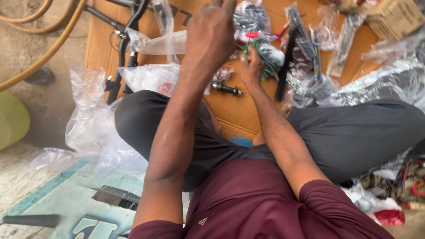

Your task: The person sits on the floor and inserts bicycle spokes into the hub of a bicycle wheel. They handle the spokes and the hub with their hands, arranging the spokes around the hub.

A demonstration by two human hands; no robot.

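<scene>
Sorting stage, looks like: right hand (252,66) pinches a small red-handled tool (250,35) over the cardboard (234,110). Left hand (211,31) is raised, grip hidden, can't tell. Next probably needs that axle (226,89) picked up.

We see a flat cardboard sheet (234,110) at the top middle. A small axle (226,89) lies on it, between the left hand (211,33) and the right hand (251,68). Plastic bags (90,119) lie at the left. A box (394,17) sits in the upper right corner.
</scene>
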